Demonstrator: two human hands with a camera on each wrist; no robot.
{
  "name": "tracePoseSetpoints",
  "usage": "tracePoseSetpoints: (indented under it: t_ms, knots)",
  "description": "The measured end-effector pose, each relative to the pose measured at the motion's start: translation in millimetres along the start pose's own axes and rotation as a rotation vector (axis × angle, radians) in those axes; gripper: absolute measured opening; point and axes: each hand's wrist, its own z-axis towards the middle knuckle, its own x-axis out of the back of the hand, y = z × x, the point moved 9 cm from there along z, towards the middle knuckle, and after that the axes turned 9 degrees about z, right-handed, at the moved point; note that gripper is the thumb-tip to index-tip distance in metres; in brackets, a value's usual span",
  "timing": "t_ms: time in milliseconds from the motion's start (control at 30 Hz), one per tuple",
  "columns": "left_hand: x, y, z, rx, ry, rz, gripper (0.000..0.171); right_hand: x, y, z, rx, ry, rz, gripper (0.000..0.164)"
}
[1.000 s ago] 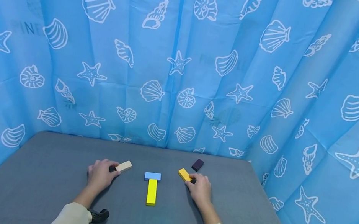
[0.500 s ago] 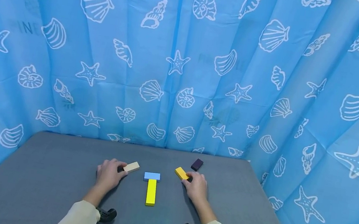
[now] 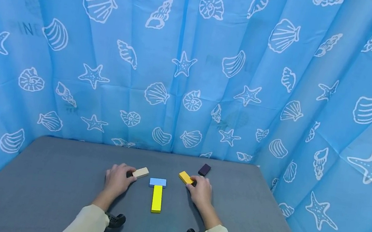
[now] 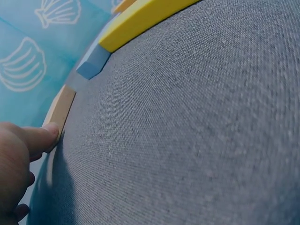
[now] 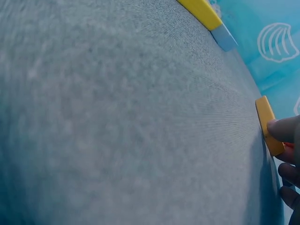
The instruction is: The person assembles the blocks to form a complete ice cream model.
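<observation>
My left hand (image 3: pixel 118 180) pinches a beige wooden block (image 3: pixel 141 172) near its left end, thumb on the near side, as the left wrist view also shows. On the other side, my right hand (image 3: pixel 201 192) grips an orange-yellow block (image 3: pixel 185 177) between thumb and fingers. Between the hands lie a blue block (image 3: pixel 158 183) set crosswise and a long yellow block (image 3: pixel 157 200) pointing toward me, its far end against the blue one in a T shape. The held blocks are apart from this pair, tilted inward on either side.
A dark purple block (image 3: pixel 205 169) lies just beyond my right hand. The grey cloth-covered table (image 3: pixel 52 192) ends at a blue shell-patterned curtain (image 3: pixel 185 72) behind and at the sides. Each wrist wears a black device.
My left hand has moved right with the beige block, closer to the blue block. My right hand has shifted left and slightly away with the orange-yellow block. The middle blocks stay put.
</observation>
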Motion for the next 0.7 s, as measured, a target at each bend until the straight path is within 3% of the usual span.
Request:
tracePoseSetpoints:
  t_ms: [700]
  knots:
    - [-5.9, 15.7, 5.2, 0.01, -0.023, 0.002, 0.035, -9.9, -8.1, 6.3, 0.0, -0.027, -0.007, 0.029]
